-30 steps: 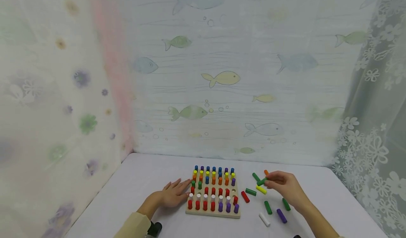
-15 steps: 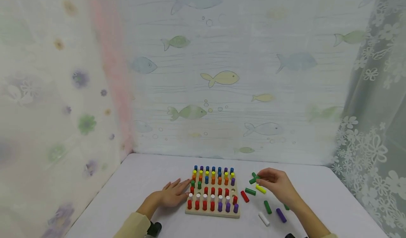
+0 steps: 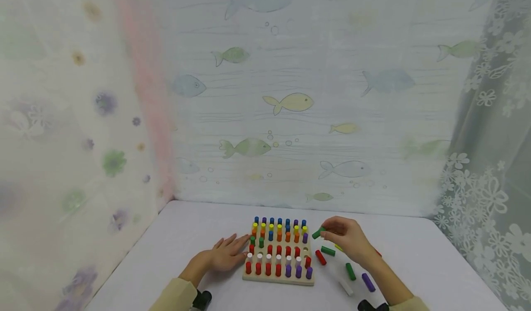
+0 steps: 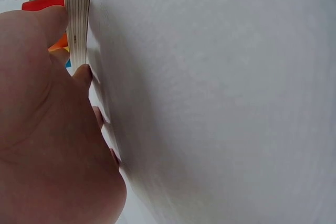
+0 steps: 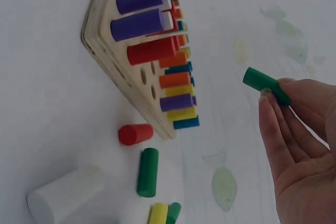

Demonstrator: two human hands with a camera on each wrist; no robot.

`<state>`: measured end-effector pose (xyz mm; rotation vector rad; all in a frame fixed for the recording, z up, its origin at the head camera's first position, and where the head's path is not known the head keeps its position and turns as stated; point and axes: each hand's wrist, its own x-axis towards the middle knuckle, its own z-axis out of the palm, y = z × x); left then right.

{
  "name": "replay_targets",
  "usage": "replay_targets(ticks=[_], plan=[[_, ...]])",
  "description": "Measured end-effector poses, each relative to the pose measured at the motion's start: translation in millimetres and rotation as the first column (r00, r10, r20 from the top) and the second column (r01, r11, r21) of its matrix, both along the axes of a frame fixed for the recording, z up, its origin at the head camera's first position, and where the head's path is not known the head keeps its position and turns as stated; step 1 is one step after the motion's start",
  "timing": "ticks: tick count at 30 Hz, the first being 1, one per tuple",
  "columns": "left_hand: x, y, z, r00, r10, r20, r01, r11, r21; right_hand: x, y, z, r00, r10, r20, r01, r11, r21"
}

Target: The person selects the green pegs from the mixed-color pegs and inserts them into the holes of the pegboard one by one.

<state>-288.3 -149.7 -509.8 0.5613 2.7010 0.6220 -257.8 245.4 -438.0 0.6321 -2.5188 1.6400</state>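
A wooden pegboard (image 3: 278,280) stands on the table, filled with rows of coloured pegs; a few bare holes show among them. My left hand (image 3: 226,255) lies with fingers spread along the board's left side, fingertips at its edge. In the left wrist view the thumb touches the board's layered side (image 4: 79,19). My right hand (image 3: 346,239) pinches a green peg (image 5: 266,85) between thumb and fingertips, held raised just right of the board's upper right part. The peg is tilted, one end pointing toward the board.
Loose pegs lie right of the board: a red peg (image 3: 321,257), a green peg (image 3: 328,251), another green peg (image 3: 350,271), a purple peg (image 3: 368,282) and a white peg (image 3: 346,287). A yellow peg (image 5: 157,214) is partly hidden by my right hand in the head view. A patterned curtain (image 3: 290,163) hangs behind.
My right hand has carried the green peg leftward from over the loose pegs to near the board's right edge. The left hand has stayed in place.
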Motion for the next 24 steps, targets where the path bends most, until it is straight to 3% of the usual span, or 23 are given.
replay_targets(ticks=[16,24], plan=[[0.3,2.0,0.9,1.0,0.013,0.003,-0.013,1.0,-0.004,-10.9,-41.1,-4.5,0.996,0.0,-0.084,0.006,0.998,0.068],[1.9,2.4,7.0,1.0,0.007,0.019,-0.007,1.0,-0.016,-15.8,-61.4,-10.4,0.998,-0.033,-0.057,0.037,0.996,0.082]])
